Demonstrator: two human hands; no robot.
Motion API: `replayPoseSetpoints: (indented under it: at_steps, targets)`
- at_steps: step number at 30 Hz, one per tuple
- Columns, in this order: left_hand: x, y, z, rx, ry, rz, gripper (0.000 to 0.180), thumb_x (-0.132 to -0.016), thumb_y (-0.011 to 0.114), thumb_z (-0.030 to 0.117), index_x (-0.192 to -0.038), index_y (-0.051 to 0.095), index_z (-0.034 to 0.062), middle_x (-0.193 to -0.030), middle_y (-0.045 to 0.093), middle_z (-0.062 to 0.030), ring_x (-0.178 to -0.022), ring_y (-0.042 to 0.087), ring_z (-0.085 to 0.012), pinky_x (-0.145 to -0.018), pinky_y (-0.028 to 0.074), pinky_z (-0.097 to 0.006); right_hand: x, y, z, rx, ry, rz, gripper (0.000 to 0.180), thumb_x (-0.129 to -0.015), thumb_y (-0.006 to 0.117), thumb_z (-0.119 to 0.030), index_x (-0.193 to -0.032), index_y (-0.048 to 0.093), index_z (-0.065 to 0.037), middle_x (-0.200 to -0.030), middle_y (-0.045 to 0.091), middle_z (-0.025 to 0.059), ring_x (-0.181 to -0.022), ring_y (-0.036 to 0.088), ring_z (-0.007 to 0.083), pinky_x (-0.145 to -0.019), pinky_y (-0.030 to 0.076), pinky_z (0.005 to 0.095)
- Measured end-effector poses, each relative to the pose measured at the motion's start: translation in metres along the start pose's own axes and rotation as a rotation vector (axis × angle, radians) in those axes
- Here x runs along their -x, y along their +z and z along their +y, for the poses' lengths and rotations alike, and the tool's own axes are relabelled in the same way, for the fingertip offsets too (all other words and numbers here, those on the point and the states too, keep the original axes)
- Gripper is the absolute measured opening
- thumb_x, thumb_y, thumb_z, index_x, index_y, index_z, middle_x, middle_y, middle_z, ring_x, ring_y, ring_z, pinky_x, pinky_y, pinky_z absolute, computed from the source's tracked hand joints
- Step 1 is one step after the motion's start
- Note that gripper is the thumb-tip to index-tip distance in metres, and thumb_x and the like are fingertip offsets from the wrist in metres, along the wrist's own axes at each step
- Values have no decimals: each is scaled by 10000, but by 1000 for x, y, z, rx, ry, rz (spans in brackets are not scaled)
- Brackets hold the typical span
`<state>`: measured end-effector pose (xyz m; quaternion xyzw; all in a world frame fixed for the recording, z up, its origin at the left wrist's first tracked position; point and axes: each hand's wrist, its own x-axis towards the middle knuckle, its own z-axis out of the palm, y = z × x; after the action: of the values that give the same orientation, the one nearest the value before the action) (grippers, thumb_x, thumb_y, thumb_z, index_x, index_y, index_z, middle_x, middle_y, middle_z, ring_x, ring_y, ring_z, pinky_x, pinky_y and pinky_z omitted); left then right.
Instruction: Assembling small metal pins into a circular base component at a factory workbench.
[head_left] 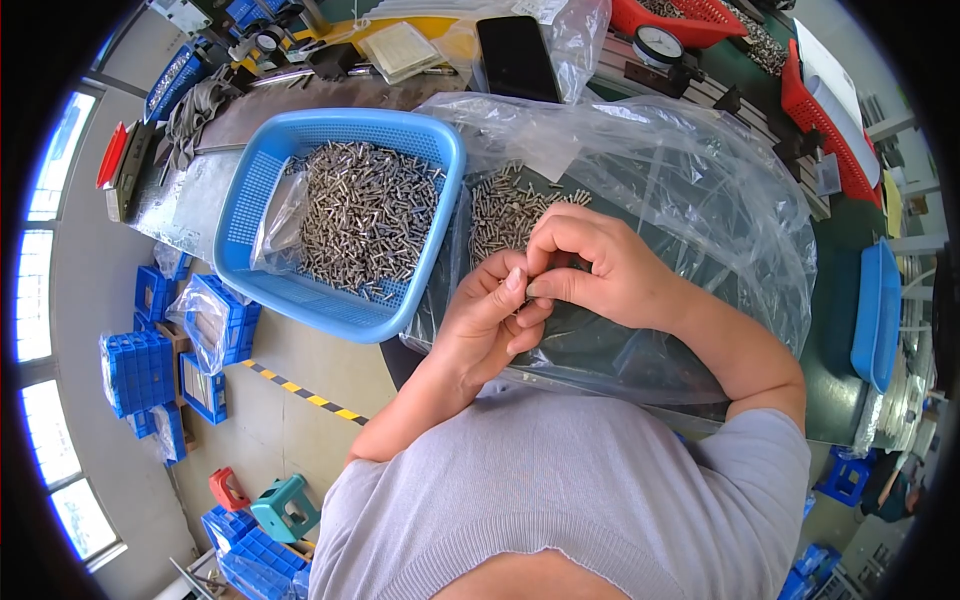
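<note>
My left hand and my right hand meet over a clear plastic sheet on the table, fingertips pinched together around small metal screws. A loose pile of screws lies on the plastic just beyond my fingers. Left of it stands a blue plastic basket with a big heap of the same screws on a plastic liner. What exactly sits between my fingertips is mostly hidden by the fingers.
A black phone and a dial gauge lie at the back of the table. Red trays stand at the back right, a blue tray at the right edge. Blue crates and stools sit on the floor at left.
</note>
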<state>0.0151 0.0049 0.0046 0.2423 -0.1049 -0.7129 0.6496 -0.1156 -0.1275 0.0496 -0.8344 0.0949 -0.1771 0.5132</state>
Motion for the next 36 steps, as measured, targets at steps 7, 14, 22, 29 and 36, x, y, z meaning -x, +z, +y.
replayPoseSetpoints:
  at_steps: [7, 14, 22, 29, 36]
  targets:
    - [-2, 0, 2, -21, -60, 3, 291, -891, 612, 319, -984, 520, 59, -798, 534, -47, -609, 442, -82, -433, 324, -196, -1, 0, 8, -29, -48, -23, 152, -770, 687, -64, -848, 559, -39, -871, 539, 38, -802, 531, 160, -693, 438, 276]
    - [2, 2, -1, -22, -12, 13, 305, -906, 586, 329, -1030, 528, 56, -827, 548, -45, -645, 451, -87, -460, 343, -204, 5, -1, 4, 0, -45, 62, 142, -772, 692, -58, -828, 563, -40, -862, 547, 40, -770, 537, 164, -679, 442, 279]
    - [6, 2, 1, 97, 85, -77, 214, -928, 552, 220, -1046, 519, 44, -952, 546, -79, -744, 467, -108, -535, 391, -197, 7, -3, 9, -42, -114, 157, 82, -810, 663, -59, -832, 589, -31, -808, 541, 31, -720, 521, 126, -638, 421, 249]
    - [10, 9, 9, 140, 122, -140, 237, -906, 587, 175, -1098, 539, 46, -990, 564, -90, -759, 472, -107, -578, 428, -194, 9, 4, 18, 73, -82, 153, 82, -798, 660, -44, -824, 586, -23, -788, 554, 46, -677, 528, 128, -599, 423, 246]
    - [17, 24, 20, 158, 145, -143, 250, -930, 549, 246, -1084, 548, 49, -949, 547, -81, -746, 463, -119, -566, 405, -220, 11, 6, 15, 107, -57, 140, 77, -779, 657, -29, -820, 592, -26, -781, 544, 50, -670, 527, 146, -583, 415, 260]
